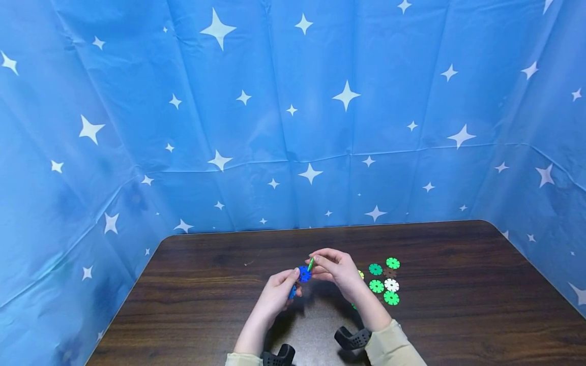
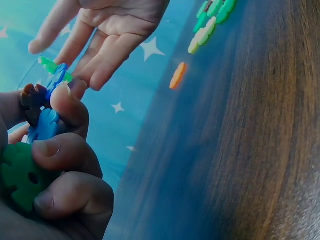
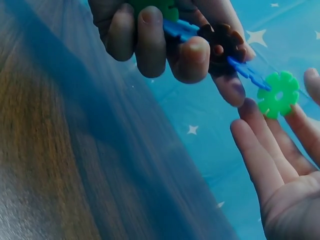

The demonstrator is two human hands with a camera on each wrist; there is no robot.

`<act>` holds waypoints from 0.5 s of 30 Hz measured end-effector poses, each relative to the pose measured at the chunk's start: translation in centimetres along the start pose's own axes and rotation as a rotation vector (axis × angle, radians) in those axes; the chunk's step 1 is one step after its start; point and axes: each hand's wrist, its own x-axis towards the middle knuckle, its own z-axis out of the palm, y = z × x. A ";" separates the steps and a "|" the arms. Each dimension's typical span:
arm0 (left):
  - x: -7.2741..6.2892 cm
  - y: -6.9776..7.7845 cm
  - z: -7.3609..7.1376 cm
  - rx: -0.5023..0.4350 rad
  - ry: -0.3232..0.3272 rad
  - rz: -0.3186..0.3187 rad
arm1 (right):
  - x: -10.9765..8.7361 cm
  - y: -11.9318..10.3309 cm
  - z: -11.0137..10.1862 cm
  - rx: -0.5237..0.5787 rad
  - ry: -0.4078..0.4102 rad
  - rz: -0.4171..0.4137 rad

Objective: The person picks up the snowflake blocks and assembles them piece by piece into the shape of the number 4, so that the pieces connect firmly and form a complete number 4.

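My left hand grips a chain of notched plastic discs above the table. In the left wrist view a green disc lies under its curled fingers, with a light blue disc beyond it. A brown disc and a darker blue disc continue the chain. At its far end, a light green disc meets the blue disc edge to edge, set crosswise. My right hand is beside that end, its fingers mostly straight and spread, one fingertip at the light green disc's lower edge.
Loose discs lie right of centre on the brown wooden table: several green ones, a white disc and a brown one. The right arm partly covers others. An orange disc shows in the left wrist view. A blue star-patterned cloth hangs behind.
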 end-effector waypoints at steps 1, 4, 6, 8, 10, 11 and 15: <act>0.0 0.0 0.0 0.005 0.005 0.004 | 0.0 0.1 0.1 -0.004 0.011 -0.001; 0.0 0.0 0.0 0.013 0.017 0.013 | 0.2 0.2 0.3 -0.015 0.048 -0.005; 0.1 -0.1 0.0 0.014 0.026 0.021 | 0.2 0.3 0.5 -0.028 0.073 -0.010; 0.2 -0.2 0.0 0.013 0.039 0.029 | 0.2 0.4 0.7 -0.029 0.095 -0.013; 0.3 -0.4 0.1 0.016 0.056 0.043 | 0.2 0.5 1.0 -0.023 0.119 -0.019; 0.3 -0.4 0.1 0.017 0.067 0.053 | 0.1 0.5 1.2 -0.018 0.134 -0.023; 0.5 -0.3 0.3 0.022 0.110 0.092 | 0.1 0.7 1.9 0.014 0.195 -0.043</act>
